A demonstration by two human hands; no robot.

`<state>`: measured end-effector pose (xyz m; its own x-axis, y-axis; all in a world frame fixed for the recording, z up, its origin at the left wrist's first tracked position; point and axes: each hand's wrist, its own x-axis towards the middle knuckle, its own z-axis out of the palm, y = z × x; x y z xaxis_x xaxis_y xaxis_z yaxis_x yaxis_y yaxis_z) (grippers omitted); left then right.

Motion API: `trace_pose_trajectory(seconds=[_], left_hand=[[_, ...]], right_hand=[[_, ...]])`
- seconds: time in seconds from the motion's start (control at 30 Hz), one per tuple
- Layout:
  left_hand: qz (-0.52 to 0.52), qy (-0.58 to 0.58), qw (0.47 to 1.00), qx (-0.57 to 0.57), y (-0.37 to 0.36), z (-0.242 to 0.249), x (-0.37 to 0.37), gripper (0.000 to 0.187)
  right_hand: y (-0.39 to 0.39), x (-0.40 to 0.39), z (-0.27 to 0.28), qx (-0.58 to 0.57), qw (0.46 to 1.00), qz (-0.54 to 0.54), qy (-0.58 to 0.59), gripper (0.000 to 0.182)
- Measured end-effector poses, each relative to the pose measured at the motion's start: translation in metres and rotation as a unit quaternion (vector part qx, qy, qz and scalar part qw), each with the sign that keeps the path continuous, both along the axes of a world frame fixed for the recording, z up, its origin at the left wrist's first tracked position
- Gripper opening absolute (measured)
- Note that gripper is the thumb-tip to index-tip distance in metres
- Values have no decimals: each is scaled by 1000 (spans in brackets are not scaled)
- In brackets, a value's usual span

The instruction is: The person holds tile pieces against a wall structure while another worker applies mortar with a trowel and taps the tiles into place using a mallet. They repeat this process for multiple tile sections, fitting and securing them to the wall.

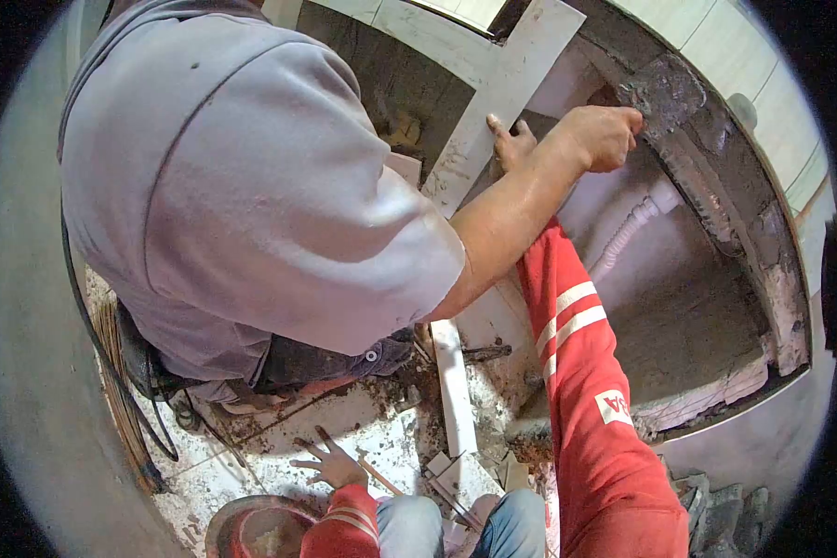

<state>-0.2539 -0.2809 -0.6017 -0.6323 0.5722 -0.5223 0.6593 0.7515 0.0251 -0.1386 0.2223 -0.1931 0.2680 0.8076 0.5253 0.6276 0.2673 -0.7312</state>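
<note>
Bucket [221,532] nearest, at the knees, by the left sleeve. Left hand [337,465] just past it, empty, fingers spread over dirty floor [181,448]. Offcuts [467,476] lie just right of it, a loose strip [454,395] beyond. Right arm, red sleeve [577,344], reaches up and passes under a co-worker's forearm [511,200]; the co-worker's grey shirt [251,177] blocks much of the left side

Right hand [514,146] at the edge of the white panel [507,84], visible digits apart; palm hidden, can't tell if it grips. Panel runs slantwise, joined to or touching a crosspiece [432,42]. Looks stiff, likely brittle and fairly heavy, maybe slick where smeared; best held by both long edges near the middle, not a corner. Ribbed hose [625,232] right of it. Co-worker's fist [607,138] closed beside wet mortar [671,98] on the curved ledge [786,316]; tool, if any, unclear. Pale tiles [786,116] farthest
</note>
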Motion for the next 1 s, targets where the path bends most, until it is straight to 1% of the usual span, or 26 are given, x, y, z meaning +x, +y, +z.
trace_pose_trajectory(seconds=[0.03,0.07,0.13,0.23,0.33,0.37,0.47,0.5,0.53,0.57,0.6,0.63,0.67,0.7,0.73,0.77,0.8,0.83,0.87,0.9,0.93,0.97,1.0], left_hand=[[3,-30,999,-20,1,-6,-2,127],[3,-29,999,-17,1,-11,-2,127],[-1,-27,999,-37,3,-7,-1,123],[-8,-14,999,-45,4,8,-4,122],[-6,-12,999,-42,3,-11,-2,120],[0,-6,999,-43,2,-17,-3,111],[18,10,999,-49,-3,-3,-10,85],[3,2,1000,16,14,16,-9,76],[-47,-29,982,181,56,62,-7,67],[-146,-75,909,384,126,141,-5,59],[-263,-105,792,542,204,238,-4,50],[-362,-120,662,646,270,332,-1,42],[-421,-122,553,709,317,403,8,34],[-456,-119,473,745,343,450,21,27],[-476,-113,421,764,355,481,37,22],[-488,-105,403,767,367,506,47,19],[-505,-124,381,765,354,511,63,17],[-511,-120,389,757,342,517,81,18],[-513,-108,385,760,336,522,101,20],[-527,-110,389,748,324,527,107,20],[-572,-43,394,718,317,531,110,18],[-571,-44,393,719,313,535,110,18],[-576,-48,401,711,311,538,114,19]], right_hand=[[-4,2,-5,-20,999,-29,-24,69],[-8,4,-11,-23,997,-57,-55,78],[-8,11,-25,-31,995,-74,-63,77],[-14,17,-48,-35,998,-44,-23,76],[-17,18,-58,-31,999,-14,17,74],[-20,20,-60,-30,999,-8,29,74],[-18,19,-64,-30,998,4,57,72],[-18,17,-63,-32,997,7,66,72],[-17,16,-63,-34,997,7,74,71],[-16,13,-62,-38,996,3,82,71],[-15,10,-60,-47,995,0,92,70],[-13,5,-55,-68,993,-23,98,70],[-11,-1,-45,-117,985,-71,106,70],[-12,-5,-36,-176,970,-123,115,69],[-7,-6,-33,-198,962,-147,119,69],[-3,-8,-31,-177,967,-139,117,68],[-7,-11,-26,-165,969,-134,125,68],[-3,-5,-43,-9,992,-24,121,50],[1,1,-60,128,978,116,113,34],[-6,-1,-58,129,978,117,112,34],[-15,-2,-55,135,976,119,121,32],[-22,-5,-50,142,974,121,129,30],[-17,1,-53,154,978,105,94,31]])
